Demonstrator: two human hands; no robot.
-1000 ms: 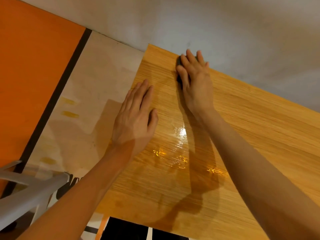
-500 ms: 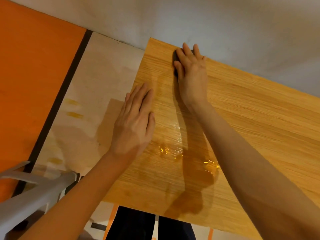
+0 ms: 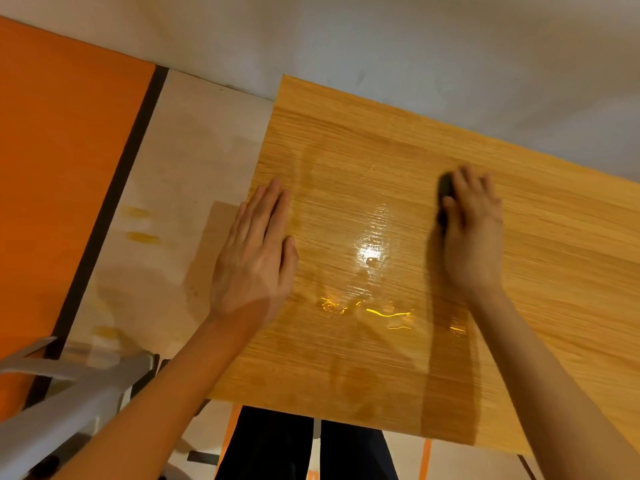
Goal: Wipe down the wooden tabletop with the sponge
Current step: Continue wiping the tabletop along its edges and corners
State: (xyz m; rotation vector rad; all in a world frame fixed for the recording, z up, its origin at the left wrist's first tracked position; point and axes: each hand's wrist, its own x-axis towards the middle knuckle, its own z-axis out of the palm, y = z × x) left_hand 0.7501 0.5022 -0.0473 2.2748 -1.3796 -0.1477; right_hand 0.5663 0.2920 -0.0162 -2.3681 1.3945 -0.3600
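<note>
The wooden tabletop fills the middle and right of the view, with a glossy wet patch near its centre. My right hand presses flat on a dark sponge, of which only the left edge shows beside my fingers. My left hand lies flat and open on the table's left edge, fingers together and pointing away from me, holding nothing.
A grey wall runs along the table's far edge. Left of the table the floor is pale with an orange area and a dark stripe. A grey chair frame stands at lower left. My dark trouser legs show below the near edge.
My right hand has slid the sponge from the table's far left corner toward me and to the right. My left hand has stayed flat at the left edge.
</note>
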